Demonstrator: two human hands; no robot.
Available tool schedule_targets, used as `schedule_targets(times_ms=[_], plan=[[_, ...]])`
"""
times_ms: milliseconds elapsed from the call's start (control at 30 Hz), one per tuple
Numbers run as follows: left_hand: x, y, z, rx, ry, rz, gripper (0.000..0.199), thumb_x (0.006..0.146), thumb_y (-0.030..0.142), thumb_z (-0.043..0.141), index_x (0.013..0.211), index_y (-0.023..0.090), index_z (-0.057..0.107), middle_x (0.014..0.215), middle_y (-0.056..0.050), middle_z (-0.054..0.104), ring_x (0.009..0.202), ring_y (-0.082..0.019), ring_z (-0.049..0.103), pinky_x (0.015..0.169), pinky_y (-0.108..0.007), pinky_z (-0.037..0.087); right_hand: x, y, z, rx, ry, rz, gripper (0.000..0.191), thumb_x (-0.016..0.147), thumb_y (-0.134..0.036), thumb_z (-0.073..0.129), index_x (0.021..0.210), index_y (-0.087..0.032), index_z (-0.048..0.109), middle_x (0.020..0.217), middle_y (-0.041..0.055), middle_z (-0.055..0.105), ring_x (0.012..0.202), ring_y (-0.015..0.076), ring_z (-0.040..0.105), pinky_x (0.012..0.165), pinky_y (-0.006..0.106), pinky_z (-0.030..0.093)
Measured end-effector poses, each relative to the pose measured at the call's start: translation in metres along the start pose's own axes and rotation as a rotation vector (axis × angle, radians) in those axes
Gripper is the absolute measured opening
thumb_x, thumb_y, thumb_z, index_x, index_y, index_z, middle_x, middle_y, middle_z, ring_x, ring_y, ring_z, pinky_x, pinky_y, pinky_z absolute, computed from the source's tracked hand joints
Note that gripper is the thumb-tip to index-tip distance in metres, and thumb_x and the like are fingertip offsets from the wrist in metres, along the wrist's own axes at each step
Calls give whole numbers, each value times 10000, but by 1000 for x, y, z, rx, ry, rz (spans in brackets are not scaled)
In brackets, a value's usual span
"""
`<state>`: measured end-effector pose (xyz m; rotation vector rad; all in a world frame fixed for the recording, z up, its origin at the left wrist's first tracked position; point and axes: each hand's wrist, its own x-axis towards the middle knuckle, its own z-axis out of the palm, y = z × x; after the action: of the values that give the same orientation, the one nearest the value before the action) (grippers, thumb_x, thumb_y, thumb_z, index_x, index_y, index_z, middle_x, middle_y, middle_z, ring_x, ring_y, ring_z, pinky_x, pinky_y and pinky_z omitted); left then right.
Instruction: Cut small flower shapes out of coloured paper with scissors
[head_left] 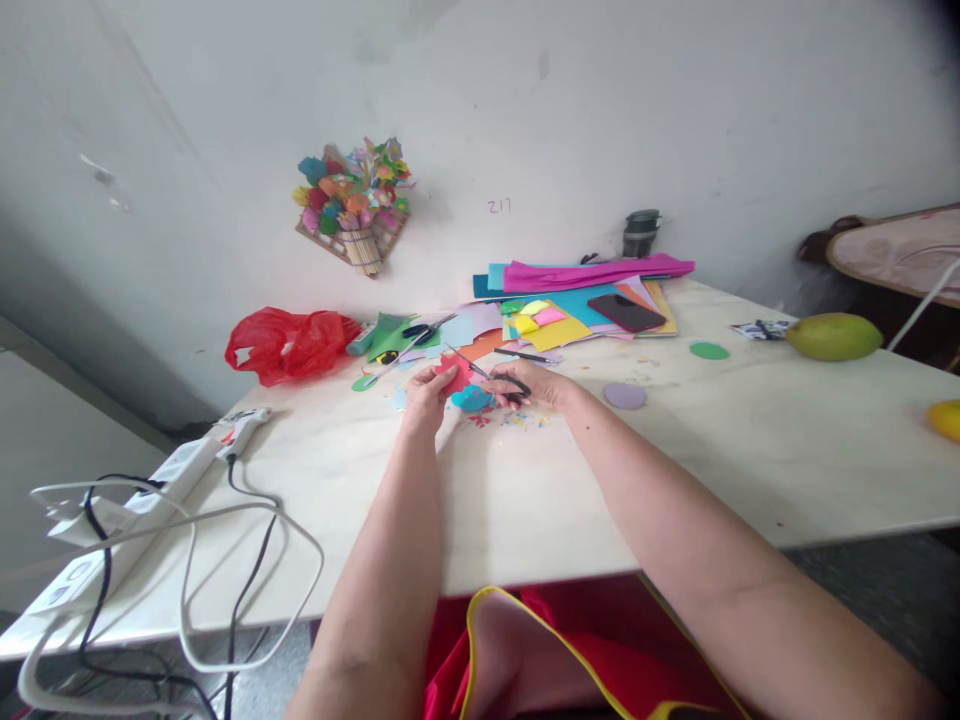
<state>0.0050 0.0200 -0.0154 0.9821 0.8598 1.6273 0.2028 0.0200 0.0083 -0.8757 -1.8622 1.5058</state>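
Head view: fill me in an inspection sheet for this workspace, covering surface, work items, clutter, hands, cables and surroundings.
Surface: pale table with small paper scraps below the hands.
Work items: red paper piece and scissors, both held; coloured sheets stacked behind.
Clutter: phone lying on the sheets; red plastic bag at left; green fruit at right.
Hands: left hand grips the paper; right hand holds the scissors.
Cables: white and black cables tangled around the power strip, some hanging over the near edge.
Surroundings: wall with a colourful flower decoration and "217" written on it.
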Motion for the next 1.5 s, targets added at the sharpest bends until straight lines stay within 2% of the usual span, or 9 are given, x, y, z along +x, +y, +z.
schedule_targets(times_ms=[233, 467, 933, 1400, 1500], plan=[[0, 1, -1, -17, 13, 0, 316, 445, 264, 933, 602, 153, 682, 638, -39, 702, 578, -138, 636, 582, -257, 502, 0, -1, 0, 0, -1, 18, 319, 885, -355, 702, 691, -141, 566, 493, -8, 602, 361, 53, 486, 306, 144, 276], [1, -1, -2, -16, -3, -1, 343, 440, 274, 942, 568, 164, 644, 623, -27, 699, 569, -135, 644, 584, -253, 524, 1, 0, 1, 4, 20, 11, 295, 885, -326, 701, 698, -137, 571, 533, -4, 618, 376, 53, 507, 305, 144, 283], [1, -6, -1, -47, 21, 7, 298, 517, 241, 906, 609, 170, 631, 638, -11, 689, 554, -128, 635, 564, -249, 516, 7, 9, 2, 26, 28, -2, 270, 840, -359, 716, 722, -153, 588, 536, -11, 625, 372, 66, 513, 303, 154, 285], [-1, -4, 2, -71, 33, -8, 321, 456, 250, 922, 604, 157, 653, 631, -24, 687, 559, -129, 635, 583, -253, 509, 6, 4, 4, 58, 49, 12, 253, 825, -334, 716, 709, -153, 581, 499, -32, 577, 367, 58, 480, 337, 150, 314], [-1, -4, 2, -66, 33, -6, 310, 478, 243, 918, 611, 148, 654, 631, -31, 683, 557, -131, 641, 585, -255, 508, 5, 2, 5, 74, 56, 28, 245, 816, -316, 724, 704, -152, 581, 487, -38, 562, 360, 55, 460, 349, 155, 328]])
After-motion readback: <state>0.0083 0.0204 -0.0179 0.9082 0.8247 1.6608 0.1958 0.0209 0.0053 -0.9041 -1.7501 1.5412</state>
